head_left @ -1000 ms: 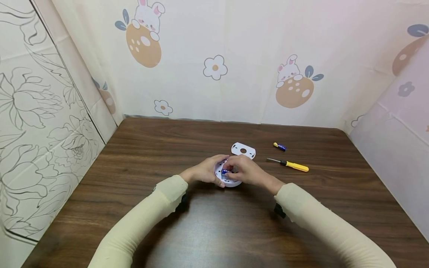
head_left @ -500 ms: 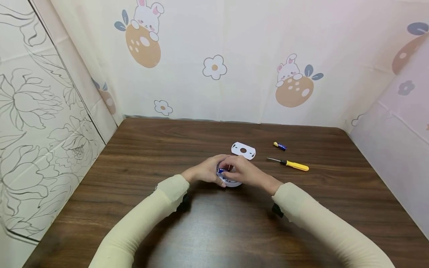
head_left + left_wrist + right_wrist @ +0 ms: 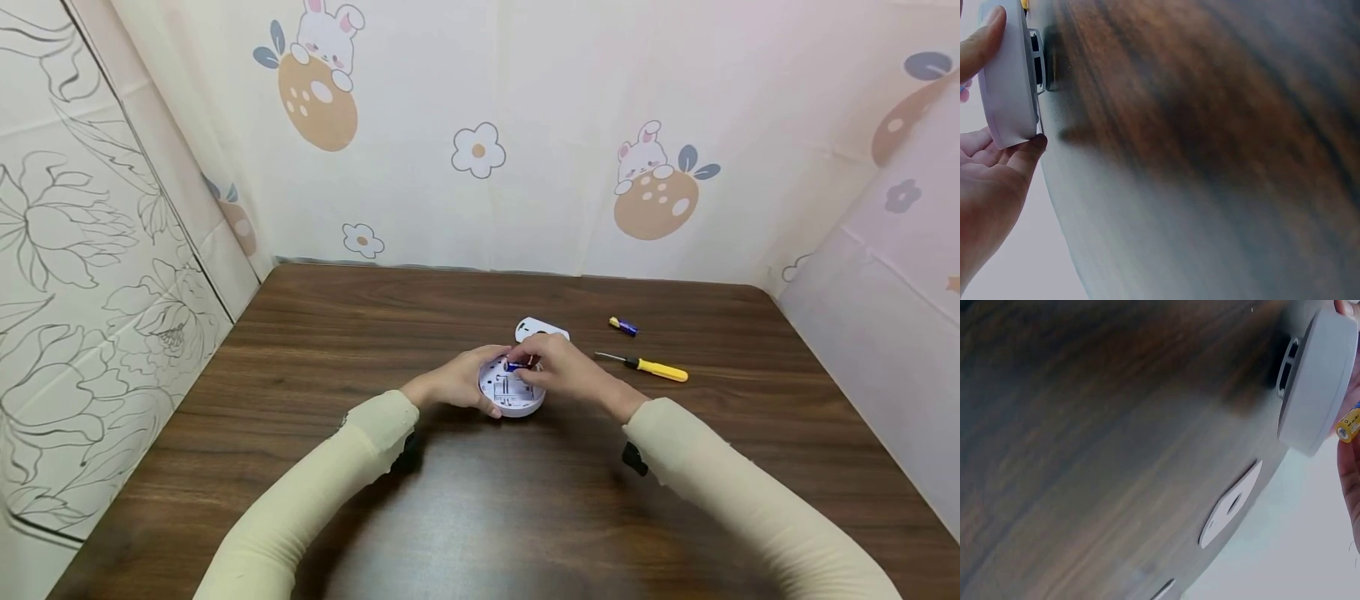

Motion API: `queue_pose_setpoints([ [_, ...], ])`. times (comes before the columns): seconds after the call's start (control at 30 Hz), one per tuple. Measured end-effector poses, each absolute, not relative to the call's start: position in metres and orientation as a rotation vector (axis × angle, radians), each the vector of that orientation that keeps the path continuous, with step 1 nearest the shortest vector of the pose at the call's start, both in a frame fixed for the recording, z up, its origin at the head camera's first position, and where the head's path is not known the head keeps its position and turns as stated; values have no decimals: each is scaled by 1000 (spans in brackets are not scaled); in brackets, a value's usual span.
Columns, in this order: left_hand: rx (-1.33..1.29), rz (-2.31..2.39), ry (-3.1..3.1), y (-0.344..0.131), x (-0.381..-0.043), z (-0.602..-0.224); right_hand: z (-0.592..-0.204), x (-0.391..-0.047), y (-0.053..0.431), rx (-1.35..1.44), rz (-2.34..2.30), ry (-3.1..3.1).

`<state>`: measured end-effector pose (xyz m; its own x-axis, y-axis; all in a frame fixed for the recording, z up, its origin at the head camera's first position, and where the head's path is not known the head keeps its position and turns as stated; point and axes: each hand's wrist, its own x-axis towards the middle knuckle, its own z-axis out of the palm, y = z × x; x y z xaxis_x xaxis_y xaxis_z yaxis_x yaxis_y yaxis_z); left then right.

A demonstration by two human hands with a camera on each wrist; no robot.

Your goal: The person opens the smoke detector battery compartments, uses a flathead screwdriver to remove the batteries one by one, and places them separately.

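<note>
My left hand [image 3: 459,381] grips the rim of a round white smoke detector [image 3: 517,407], its open battery side facing up. In the left wrist view the thumb lies over the side wall of the detector [image 3: 1013,81] and fingers support it from the other side, its vented face close over the table. My right hand [image 3: 558,367] pinches a blue and yellow battery [image 3: 514,366] above the far part of the detector. The yellow end of that battery [image 3: 1349,425] shows beside the wall in the right wrist view. Bare battery slots show in the detector's middle.
Behind the right hand lies a white mounting plate [image 3: 529,328] with a round hole, partly covered. Farther right on the wooden table [image 3: 360,325] are a second blue and yellow battery [image 3: 623,327] and a yellow-handled screwdriver [image 3: 660,370]. A patterned curtain [image 3: 420,208] hangs behind the table.
The battery has come up out of the detector's slot in my right hand and shifted toward the back right. My left hand keeps its grip on the detector almost in place.
</note>
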<state>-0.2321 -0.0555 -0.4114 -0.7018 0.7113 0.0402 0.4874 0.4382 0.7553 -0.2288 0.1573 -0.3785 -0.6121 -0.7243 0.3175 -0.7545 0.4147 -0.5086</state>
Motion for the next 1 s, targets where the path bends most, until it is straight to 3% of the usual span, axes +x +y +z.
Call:
queue_pose_setpoints([
  [1.0,966,1115,2407,-56,-232,-413,-375,-273,212,944,799,-2790],
])
